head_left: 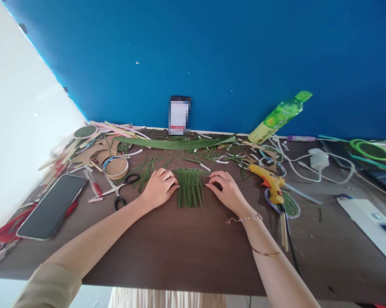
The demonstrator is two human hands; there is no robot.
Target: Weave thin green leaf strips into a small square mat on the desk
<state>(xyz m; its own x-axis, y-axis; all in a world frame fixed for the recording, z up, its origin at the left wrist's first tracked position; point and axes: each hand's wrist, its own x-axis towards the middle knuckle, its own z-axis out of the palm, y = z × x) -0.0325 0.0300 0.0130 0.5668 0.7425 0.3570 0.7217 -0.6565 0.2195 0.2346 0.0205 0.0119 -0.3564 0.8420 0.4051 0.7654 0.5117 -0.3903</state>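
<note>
Blue paint covers the broad flat wall (pixel 212 55) behind a dark brown, smooth-topped table (pixel 186 248). Along its far side lies a long, tapering green leaf blade (pixel 180 144). A black flat-screened phone (pixel 53 207) rests at the left; a slanting green plastic bottle with a pale yellow lower label (pixel 272 122) stands out at the far right. The bare left hand (pixel 159 188), fingers curled, has its thumb at the left edge of a small mat of narrow green leaf strips (pixel 190 190), flat on the table between both hands; whether it grips any strip I cannot tell. The bare right hand (pixel 226 191) is just beside the mat's right edge, thumb and forefinger nearly together; any thin strip between them cannot be made out. Near it lies a yellow plastic glue gun with an orange trigger (pixel 269 182).
</note>
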